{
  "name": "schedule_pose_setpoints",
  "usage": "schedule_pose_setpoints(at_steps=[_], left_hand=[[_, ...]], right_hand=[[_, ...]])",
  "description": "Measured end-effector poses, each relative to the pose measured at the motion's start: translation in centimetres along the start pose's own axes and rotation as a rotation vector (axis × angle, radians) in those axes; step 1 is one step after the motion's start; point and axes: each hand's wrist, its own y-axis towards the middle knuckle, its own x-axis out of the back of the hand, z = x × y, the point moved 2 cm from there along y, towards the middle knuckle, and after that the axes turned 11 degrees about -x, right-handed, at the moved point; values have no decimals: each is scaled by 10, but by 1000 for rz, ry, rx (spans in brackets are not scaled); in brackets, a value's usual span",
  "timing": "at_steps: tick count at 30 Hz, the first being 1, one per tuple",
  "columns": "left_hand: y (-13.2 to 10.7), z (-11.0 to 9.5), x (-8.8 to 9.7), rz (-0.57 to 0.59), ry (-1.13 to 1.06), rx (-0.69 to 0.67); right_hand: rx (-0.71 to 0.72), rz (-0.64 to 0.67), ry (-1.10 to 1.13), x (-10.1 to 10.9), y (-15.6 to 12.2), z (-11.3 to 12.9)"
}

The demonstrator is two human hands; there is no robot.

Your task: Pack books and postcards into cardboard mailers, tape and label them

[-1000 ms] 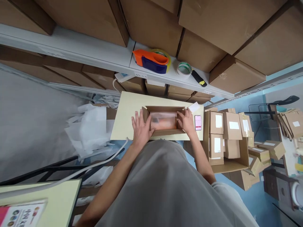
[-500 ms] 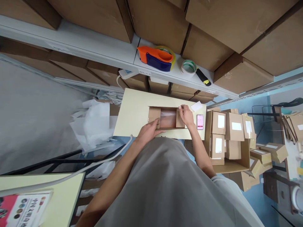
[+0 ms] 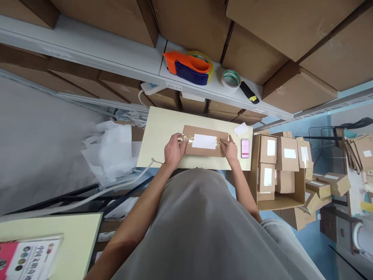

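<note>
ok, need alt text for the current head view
A person's left hand and right hand touch opposite ends of a closed cardboard box with a white label, on a pale table. A phone lies right of it; an orange-and-blue tape dispenser sits on the shelf beyond.

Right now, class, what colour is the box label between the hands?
The label is white, clearest in the head view.

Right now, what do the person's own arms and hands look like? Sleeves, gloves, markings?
The left hand and right hand are ungloved; no watch, ring or marking can be made out. Both forearms show bare. A plain, pale grey fabric sleeve ends around the right elbow; no sleeve shows on the left. A loose grey cloth garment covers the body.
</note>
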Motion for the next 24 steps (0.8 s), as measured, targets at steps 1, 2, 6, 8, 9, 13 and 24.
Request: schedule_pose_setpoints(at_steps=[1, 2, 6, 8, 9, 13, 24], left_hand=[[4, 1, -1, -14, 3, 35], [8, 1, -2, -28, 8, 72], [22, 2, -9, -58, -20, 186], [25, 3, -13, -51, -39, 175], [26, 3, -14, -46, -41, 158], [27, 4, -10, -9, -35, 108], [11, 43, 50, -100, -28, 139]], right_hand=[[-21, -9, 21, -3, 1, -1], [-33, -9, 44, -6, 2, -3], [-34, 5, 146, -17, 5, -7], [-31, -14, 176, -21, 4, -9], [-24, -27, 178, -23, 3, -10], [3, -90, 193, -27, -6, -10], [97, -86, 152, -38, -21, 47]])
